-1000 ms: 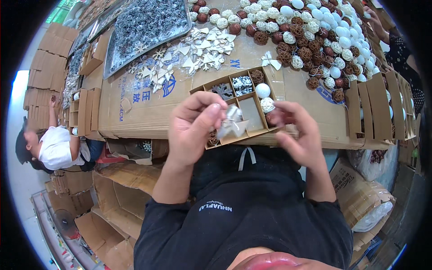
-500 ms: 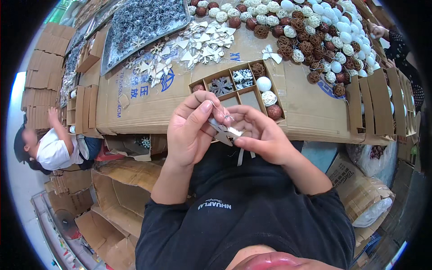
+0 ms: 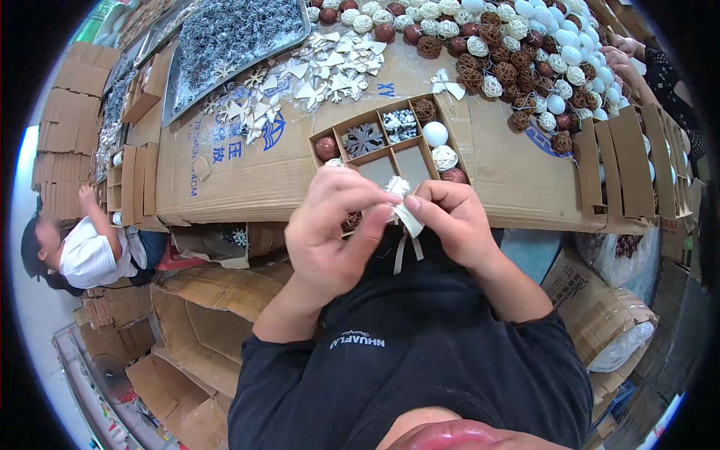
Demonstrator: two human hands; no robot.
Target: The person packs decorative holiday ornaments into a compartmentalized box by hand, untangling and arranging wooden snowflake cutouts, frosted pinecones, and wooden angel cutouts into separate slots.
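Observation:
Over the near edge of a divided cardboard box (image 3: 413,166), my two hands hold a small white angel-shaped ornament (image 3: 408,220) between them. The thumb and fingers of my left hand (image 3: 330,225) pinch its left side. My right hand (image 3: 459,226) grips it from the right with thumb and forefinger. Pale ribbon ends (image 3: 399,256) hang below it. In the box's compartments sit a grey snowflake (image 3: 363,139), a frosted dark piece (image 3: 400,126), a brown twig ball (image 3: 425,111), a white ball (image 3: 435,134), a white woven ball (image 3: 445,157) and glittery brown balls (image 3: 326,148). My left hand hides the box's near-left part.
White flat ornaments (image 3: 337,67) are heaped beyond the box, beside a metal tray (image 3: 166,97) of frosted pieces. Many balls (image 3: 517,71) cover the back right. Boxes (image 3: 630,161) stand at the right edge. One person (image 3: 97,251) is at left, another's hand (image 3: 622,60) at far right.
My left hand has turned over and its fingers now pinch the ornament rather than the raised string. The ornament has moved up and right, and my right hand has closed in on it.

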